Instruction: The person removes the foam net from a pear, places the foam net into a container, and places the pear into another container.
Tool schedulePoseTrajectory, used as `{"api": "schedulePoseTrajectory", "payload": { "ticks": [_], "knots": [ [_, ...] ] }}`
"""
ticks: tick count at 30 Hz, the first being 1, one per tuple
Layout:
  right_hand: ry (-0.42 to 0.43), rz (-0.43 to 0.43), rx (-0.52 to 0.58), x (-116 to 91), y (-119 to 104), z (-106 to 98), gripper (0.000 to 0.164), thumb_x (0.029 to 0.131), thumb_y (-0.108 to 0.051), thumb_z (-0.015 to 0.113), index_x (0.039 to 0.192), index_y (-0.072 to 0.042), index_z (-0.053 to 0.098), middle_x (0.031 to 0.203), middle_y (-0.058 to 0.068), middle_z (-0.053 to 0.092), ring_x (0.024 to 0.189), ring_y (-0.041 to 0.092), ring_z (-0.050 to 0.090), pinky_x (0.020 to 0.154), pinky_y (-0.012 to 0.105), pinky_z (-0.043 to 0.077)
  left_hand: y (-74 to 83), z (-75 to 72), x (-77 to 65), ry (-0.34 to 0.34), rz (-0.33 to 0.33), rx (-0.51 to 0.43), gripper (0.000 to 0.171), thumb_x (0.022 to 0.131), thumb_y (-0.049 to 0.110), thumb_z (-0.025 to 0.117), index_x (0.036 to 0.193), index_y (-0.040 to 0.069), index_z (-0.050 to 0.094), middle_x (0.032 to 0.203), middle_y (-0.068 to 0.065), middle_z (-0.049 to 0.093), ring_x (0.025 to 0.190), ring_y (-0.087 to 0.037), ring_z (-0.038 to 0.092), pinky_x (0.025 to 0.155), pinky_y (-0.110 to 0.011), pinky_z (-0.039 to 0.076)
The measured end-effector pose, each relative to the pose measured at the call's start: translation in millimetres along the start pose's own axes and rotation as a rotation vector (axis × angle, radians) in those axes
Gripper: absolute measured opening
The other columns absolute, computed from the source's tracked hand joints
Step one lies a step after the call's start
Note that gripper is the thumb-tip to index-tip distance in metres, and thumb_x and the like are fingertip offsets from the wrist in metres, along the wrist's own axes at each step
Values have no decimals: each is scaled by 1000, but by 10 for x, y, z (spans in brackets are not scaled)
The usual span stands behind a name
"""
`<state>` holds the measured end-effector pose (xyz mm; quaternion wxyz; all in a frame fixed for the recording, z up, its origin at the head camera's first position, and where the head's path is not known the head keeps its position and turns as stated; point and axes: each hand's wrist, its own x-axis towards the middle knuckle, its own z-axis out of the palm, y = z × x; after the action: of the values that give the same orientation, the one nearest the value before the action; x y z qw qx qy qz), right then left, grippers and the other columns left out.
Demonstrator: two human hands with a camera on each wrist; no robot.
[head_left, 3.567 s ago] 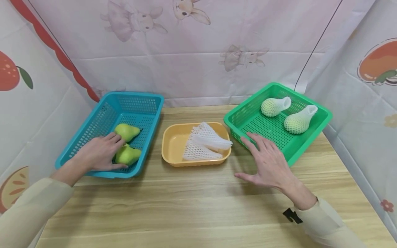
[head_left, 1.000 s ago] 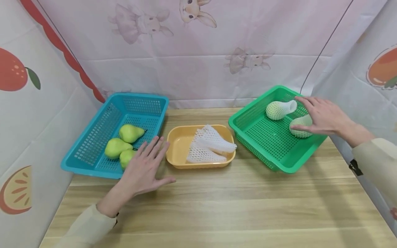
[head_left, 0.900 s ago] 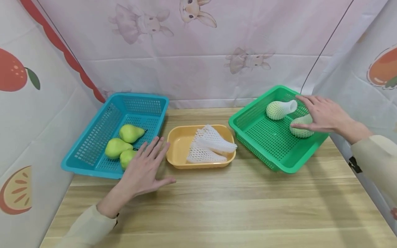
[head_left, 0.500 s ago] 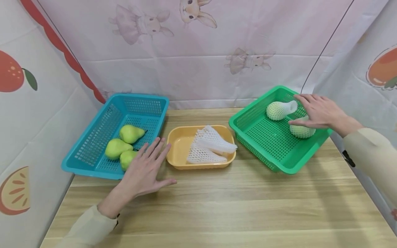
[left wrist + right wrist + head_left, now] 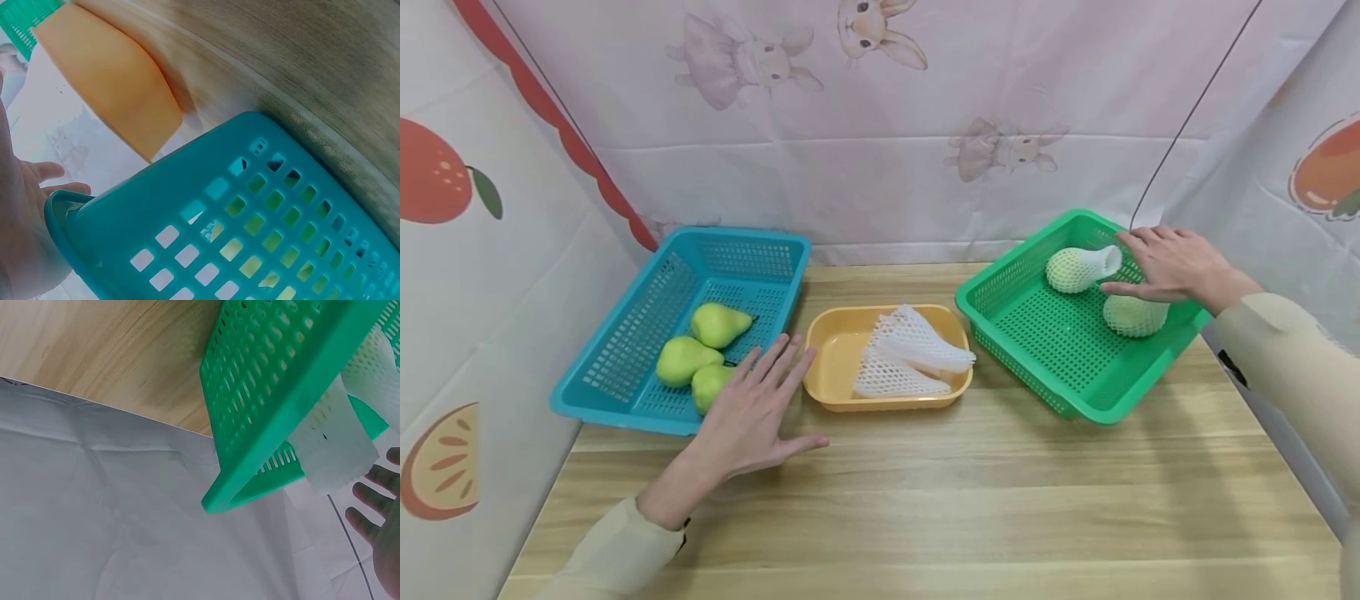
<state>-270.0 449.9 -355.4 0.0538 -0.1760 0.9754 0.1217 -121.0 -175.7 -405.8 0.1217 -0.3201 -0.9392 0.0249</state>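
Note:
In the head view my left hand [image 5: 747,421], fingers spread, hovers over the front right corner of the blue basket [image 5: 613,333] and holds nothing. Inside that basket lie three green pears: a rear pear [image 5: 718,325], a left pear [image 5: 685,361] and a front pear [image 5: 709,387] partly covered by the hand. My right hand [image 5: 1176,265] reaches over the right side of the green basket [image 5: 1052,379], fingers extended and holding nothing. Below and beside it are two pears in white foam nets, a left netted pear [image 5: 1075,269] and a right netted pear [image 5: 1133,317]. The right wrist view shows a net's end [image 5: 334,447] near the fingers.
A yellow tray [image 5: 829,358] stands between the baskets, with loose white foam nets [image 5: 898,354] in it; one net end overhangs the right rim. The wooden table [image 5: 910,500] spans the front. Printed cloth [image 5: 880,192] hangs behind and at both sides.
Since the earliest frame, my left hand has left the pears and come forward and right, uncovering a third pear. My right hand has moved right and back over the green basket, lately drifting slightly left.

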Motion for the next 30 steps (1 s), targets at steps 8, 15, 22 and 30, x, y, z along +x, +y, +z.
{"api": "schedulePoseTrajectory", "payload": {
  "ticks": [8, 15, 22, 30],
  "knots": [
    [-29, -2, -37, 58, 0, 60, 99, 100, -72, 49, 156, 9, 36, 150, 41, 47, 136, 59, 48, 109, 73, 43, -8, 5, -3, -3, 1, 2, 119, 86, 96, 33, 166, 9, 30, 172, -18, 35, 162, -35, 32, 128, -59, 34],
    [-80, 6, -81, 101, -43, 100, 100, 101, -73, 45, 154, 12, 38, 148, 41, 48, 134, 59, 49, 109, 72, 43, -15, 3, -11, -3, 4, 13, 118, 86, 96, 36, 166, 8, 32, 171, -18, 36, 161, -35, 33, 127, -59, 36],
    [-87, -2, -136, 143, -114, 105, 99, 100, -69, 52, 154, 13, 38, 149, 41, 49, 134, 58, 51, 108, 70, 45, -22, 14, -20, 1, 6, 9, 117, 86, 95, 36, 163, 7, 37, 170, -18, 38, 160, -36, 35, 126, -59, 37],
    [-61, -18, -145, 211, -200, 88, 96, 100, -63, 57, 155, 13, 36, 145, 40, 53, 132, 58, 53, 106, 69, 47, -18, 16, -36, 10, 12, 9, 118, 87, 97, 27, 163, 7, 39, 170, -18, 39, 160, -36, 36, 127, -59, 36]
  ]
}}
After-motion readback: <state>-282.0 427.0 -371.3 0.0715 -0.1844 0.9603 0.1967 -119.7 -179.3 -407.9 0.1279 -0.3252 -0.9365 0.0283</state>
